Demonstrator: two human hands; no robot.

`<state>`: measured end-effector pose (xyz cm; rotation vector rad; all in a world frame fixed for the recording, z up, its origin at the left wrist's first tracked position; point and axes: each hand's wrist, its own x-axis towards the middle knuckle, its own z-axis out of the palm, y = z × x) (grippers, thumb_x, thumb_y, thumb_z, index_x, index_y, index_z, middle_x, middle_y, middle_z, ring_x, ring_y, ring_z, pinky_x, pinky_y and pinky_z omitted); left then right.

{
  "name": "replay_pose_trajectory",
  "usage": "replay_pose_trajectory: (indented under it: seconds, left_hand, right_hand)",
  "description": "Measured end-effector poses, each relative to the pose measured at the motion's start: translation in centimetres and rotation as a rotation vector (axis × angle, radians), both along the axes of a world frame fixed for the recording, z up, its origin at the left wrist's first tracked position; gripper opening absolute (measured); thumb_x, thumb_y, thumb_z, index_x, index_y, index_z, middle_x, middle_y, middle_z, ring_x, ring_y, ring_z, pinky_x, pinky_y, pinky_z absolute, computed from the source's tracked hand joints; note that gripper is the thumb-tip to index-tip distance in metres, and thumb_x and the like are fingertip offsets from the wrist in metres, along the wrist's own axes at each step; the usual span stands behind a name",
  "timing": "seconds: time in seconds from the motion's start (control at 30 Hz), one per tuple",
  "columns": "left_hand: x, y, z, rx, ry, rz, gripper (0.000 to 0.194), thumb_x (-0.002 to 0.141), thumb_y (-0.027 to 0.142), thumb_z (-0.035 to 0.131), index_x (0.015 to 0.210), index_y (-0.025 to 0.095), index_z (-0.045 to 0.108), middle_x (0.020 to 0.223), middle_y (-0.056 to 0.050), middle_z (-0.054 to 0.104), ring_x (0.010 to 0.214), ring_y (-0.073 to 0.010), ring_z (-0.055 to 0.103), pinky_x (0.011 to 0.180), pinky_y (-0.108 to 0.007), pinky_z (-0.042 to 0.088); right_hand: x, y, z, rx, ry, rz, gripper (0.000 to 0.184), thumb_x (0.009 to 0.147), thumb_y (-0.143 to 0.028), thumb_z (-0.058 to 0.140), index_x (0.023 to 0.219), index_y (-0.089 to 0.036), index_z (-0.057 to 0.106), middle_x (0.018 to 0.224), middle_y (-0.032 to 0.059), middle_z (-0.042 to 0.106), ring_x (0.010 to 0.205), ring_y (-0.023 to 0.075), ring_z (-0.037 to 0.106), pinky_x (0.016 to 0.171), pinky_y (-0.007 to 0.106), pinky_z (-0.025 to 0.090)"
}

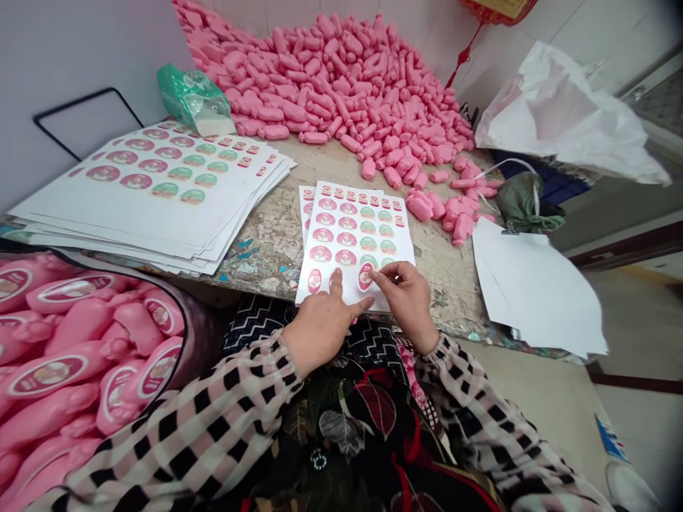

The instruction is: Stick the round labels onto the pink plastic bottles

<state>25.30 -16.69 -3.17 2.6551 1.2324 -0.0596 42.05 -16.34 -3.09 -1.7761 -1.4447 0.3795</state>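
A white sheet of stickers [357,219] lies at the table's front edge, printed with pink, green and red labels in rows. My left hand [321,323] rests on its lower part, index finger pressed down over an oval sticker and thumb stretched to the right; the other fingers are curled under. Thumb and forefinger of my right hand [410,302] pinch the edge of a red oval sticker [366,277] at the sheet's lower right. Whether that sticker is lifted off the backing I cannot tell. Part of another sheet [306,193] shows underneath.
A big heap of small pink bottles [341,78] covers the back of the table [267,263]. On the left are a stack of sticker sheets [122,213], a green packet [195,99] and a bag of labelled pink bottles [69,327]. Blank white sheets [533,284] overhang the right edge.
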Motion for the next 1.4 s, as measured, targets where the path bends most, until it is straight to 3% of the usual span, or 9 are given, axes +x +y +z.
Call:
replay_pose_trajectory:
  seconds: [0.13, 0.23, 0.3, 0.43, 0.57, 0.83, 1.07, 1.4]
  left_hand:
    - [-1.0, 0.2, 1.1, -0.097, -0.166, 0.009, 0.053, 0.081, 0.029, 0.054, 0.131, 0.042, 0.042, 0.139, -0.021, 0.036, 0.082, -0.0309, 0.062, 0.069, -0.044, 0.044]
    - [-1.7, 0.4, 2.7, -0.242, -0.518, 0.119, 0.051, 0.079, 0.040, 0.058, 0.129, 0.037, 0.046, 0.118, -0.011, 0.057, 0.089, -0.0271, 0.059, 0.078, -0.041, 0.043]
    - [-1.7, 0.7, 3.4, -0.451, -0.856, 0.300, 0.050, 0.079, 0.049, 0.054, 0.126, 0.030, 0.051, 0.098, -0.009, 0.064, 0.080, -0.0215, 0.059, 0.072, -0.034, 0.045]
    - [-0.5, 1.2, 3.3, -1.078, -1.481, 0.602, 0.053, 0.083, 0.059, 0.040, 0.110, 0.017, 0.057, 0.075, -0.007, 0.060, 0.055, -0.0133, 0.053, 0.048, -0.024, 0.042]
    - [0.6, 1.2, 2.5, -1.379, -1.772, 0.719, 0.044, 0.086, 0.050, 0.043, 0.099, 0.011, 0.061, 0.074, -0.005, 0.058, 0.060, -0.0116, 0.055, 0.052, -0.022, 0.046]
    - [1.1, 0.9, 2.5, -1.376, -1.783, 0.749, 0.046, 0.085, 0.052, 0.044, 0.103, 0.012, 0.061, 0.073, -0.004, 0.057, 0.057, -0.0120, 0.055, 0.049, -0.024, 0.046]
    - [1.2, 0.8, 1.7, -1.333, -1.771, 0.702, 0.047, 0.081, 0.055, 0.048, 0.099, 0.013, 0.061, 0.070, -0.002, 0.054, 0.054, -0.0110, 0.053, 0.045, -0.023, 0.045]
    - [1.3, 0.7, 1.8, -1.307, -1.758, 0.662, 0.047, 0.082, 0.055, 0.047, 0.099, 0.014, 0.060, 0.068, -0.001, 0.052, 0.055, -0.0102, 0.051, 0.045, -0.021, 0.043]
  right_hand:
    - [1.5, 0.2, -0.1, -0.045, 0.319, -0.022, 0.026, 0.067, -0.042, 0.069, 0.069, -0.018, 0.060, 0.066, -0.0015, 0.058, 0.060, 0.0120, 0.050, 0.060, 0.027, 0.038]
    - [1.8, -0.3, 0.7, -0.034, 0.550, 0.009, 0.026, 0.065, -0.040, 0.072, 0.070, -0.018, 0.060, 0.067, -0.0019, 0.058, 0.060, 0.0112, 0.050, 0.061, 0.027, 0.039]
    - [1.2, -1.0, 1.6, -0.033, 0.650, 0.038, 0.025, 0.065, -0.039, 0.072, 0.071, -0.019, 0.059, 0.070, -0.0017, 0.060, 0.063, 0.0117, 0.052, 0.062, 0.027, 0.041]
    - [-1.0, -2.5, 3.3, -0.075, 0.658, 0.133, 0.021, 0.068, -0.037, 0.071, 0.073, -0.020, 0.060, 0.072, -0.0013, 0.061, 0.065, 0.0125, 0.053, 0.062, 0.028, 0.042]
    - [-2.8, -3.2, 4.0, -0.091, 0.542, 0.182, 0.020, 0.068, -0.035, 0.071, 0.068, -0.019, 0.060, 0.068, -0.0022, 0.058, 0.063, 0.0109, 0.050, 0.063, 0.027, 0.041]
    - [-3.6, -3.2, 4.0, -0.142, 0.633, 0.218, 0.017, 0.069, -0.031, 0.071, 0.067, -0.018, 0.059, 0.061, -0.0035, 0.060, 0.055, 0.0100, 0.055, 0.057, 0.025, 0.044]
    - [-3.7, -3.2, 3.9, -0.154, 0.695, 0.253, 0.017, 0.070, -0.033, 0.069, 0.069, -0.019, 0.058, 0.061, -0.0028, 0.061, 0.056, 0.0118, 0.058, 0.058, 0.027, 0.048]
    - [-3.8, -3.2, 4.0, -0.174, 0.693, 0.248, 0.022, 0.069, -0.038, 0.069, 0.068, -0.020, 0.057, 0.060, -0.0022, 0.061, 0.056, 0.0131, 0.058, 0.059, 0.029, 0.047]
